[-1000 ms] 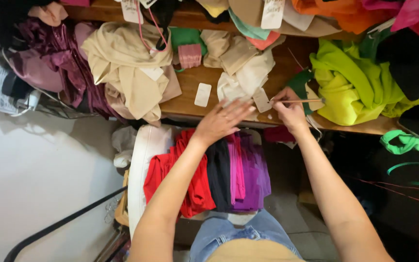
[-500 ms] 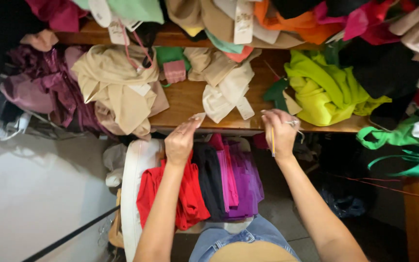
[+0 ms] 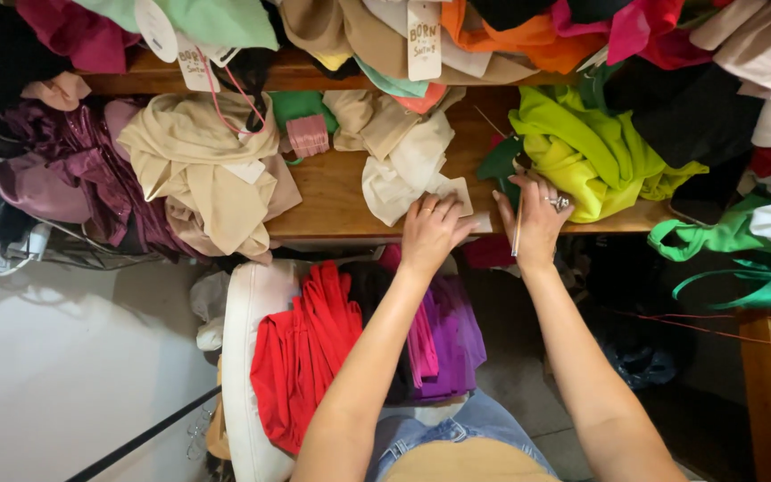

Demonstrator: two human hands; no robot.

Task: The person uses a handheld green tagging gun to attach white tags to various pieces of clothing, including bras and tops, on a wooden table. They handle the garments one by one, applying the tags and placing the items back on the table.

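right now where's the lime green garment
In the head view the lime green garment lies bunched on the wooden table, right of centre, just beyond the right hand and beside the cream cloth.

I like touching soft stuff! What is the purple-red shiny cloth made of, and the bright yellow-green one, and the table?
The maroon cloth looks like satin: its folds catch glossy highlights. The lime-green cloth looks like a matte stretchy knit, with soft, dull folds, though that is a guess. The table looks like brown varnished wood, with visible grain lines.
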